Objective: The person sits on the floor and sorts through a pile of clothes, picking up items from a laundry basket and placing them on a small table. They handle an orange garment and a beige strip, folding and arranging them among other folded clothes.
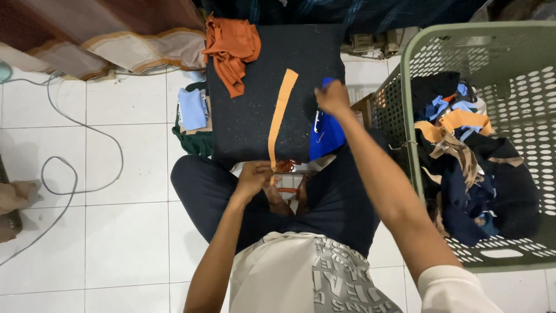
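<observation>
**Strip sorting in hand**

Now, left hand (252,177) pinches the near end of a long orange fabric strip (280,113) lying up the dark padded board (249,110); right hand (332,97) clasps blue cloth (325,136). Next likely needs lifting either piece clear.

Evenly lit from overhead, fairly bright, slightly cool. Soft glare on the white floor tiles (116,232). Only faint shadows beside the legs. Dark cloth surface (255,116) short on detail. Mild wide-angle bending at the edges. Slight softness on the hands; otherwise sharp.
</observation>
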